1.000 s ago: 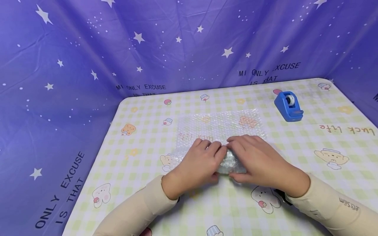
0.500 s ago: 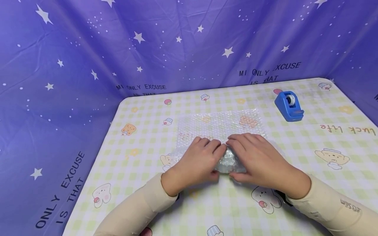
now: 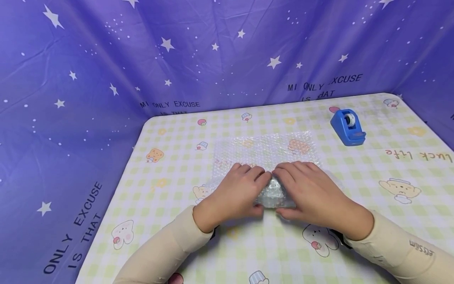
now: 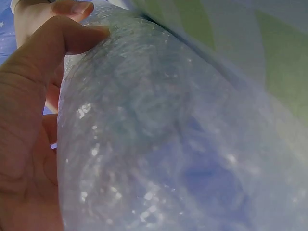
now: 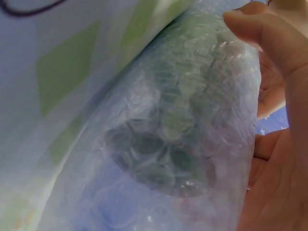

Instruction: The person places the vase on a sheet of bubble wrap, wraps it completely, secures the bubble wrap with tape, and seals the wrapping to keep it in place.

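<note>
Both hands grip a roll of bubble wrap that lies on the table, between its left and right edges and well apart from its far edge. The left hand is clamped on the roll's left part, its fingers bent over the top and its thumb on the near side; the right hand clasps the right part in the same way. The 2 index fingers almost meet over the roll, and the 2 thumbs point toward each other with a gap between them. From under the fingers, a flat sheet of the same wrap stretches toward the far edge. Through the layers, the right wrist view shows a clear object with a rounded, dark-patterned end; its exact form is blurred.

Near the far right corner stands 1 blue tape dispenser, holding 1 tape roll. A green-and-white checked cloth with cartoon prints covers the table. Beyond the far edge hangs a purple curtain with white stars and black lettering. Cream sleeves cover the forearms.
</note>
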Demonstrator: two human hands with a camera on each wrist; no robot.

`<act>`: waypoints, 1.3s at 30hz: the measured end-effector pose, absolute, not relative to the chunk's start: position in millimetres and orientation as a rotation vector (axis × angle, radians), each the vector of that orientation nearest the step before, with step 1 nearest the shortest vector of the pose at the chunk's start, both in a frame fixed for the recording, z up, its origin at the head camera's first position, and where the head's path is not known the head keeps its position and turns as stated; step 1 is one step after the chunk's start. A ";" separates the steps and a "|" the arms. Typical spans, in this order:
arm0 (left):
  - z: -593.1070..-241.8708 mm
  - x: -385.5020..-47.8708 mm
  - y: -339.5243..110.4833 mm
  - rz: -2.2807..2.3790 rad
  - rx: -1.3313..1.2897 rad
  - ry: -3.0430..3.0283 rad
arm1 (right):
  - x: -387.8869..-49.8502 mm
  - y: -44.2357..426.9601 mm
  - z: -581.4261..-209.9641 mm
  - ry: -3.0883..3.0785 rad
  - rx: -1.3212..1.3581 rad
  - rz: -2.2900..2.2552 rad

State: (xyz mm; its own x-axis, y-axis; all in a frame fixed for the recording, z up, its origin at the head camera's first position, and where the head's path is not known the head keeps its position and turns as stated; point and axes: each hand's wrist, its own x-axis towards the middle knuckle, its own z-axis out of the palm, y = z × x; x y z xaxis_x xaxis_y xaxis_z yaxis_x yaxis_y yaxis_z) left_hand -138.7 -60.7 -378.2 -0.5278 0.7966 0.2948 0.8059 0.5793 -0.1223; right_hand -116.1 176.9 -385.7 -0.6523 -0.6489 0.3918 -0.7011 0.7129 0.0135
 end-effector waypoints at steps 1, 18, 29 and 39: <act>-377.9 -138.7 -60.8 -0.036 -1.310 -2.497 | -116.1 176.8 -385.8 -2.552 1.046 0.193; -374.0 -139.9 -60.2 -0.019 -1.324 -2.556 | -113.1 173.0 -386.7 -2.539 1.047 0.183; -371.1 -141.0 -59.6 -0.017 -1.344 -2.590 | -110.2 170.5 -386.8 -2.575 1.030 0.157; -368.4 -142.8 -60.3 -0.040 -1.374 -2.611 | -109.5 169.0 -389.3 -2.573 1.025 0.132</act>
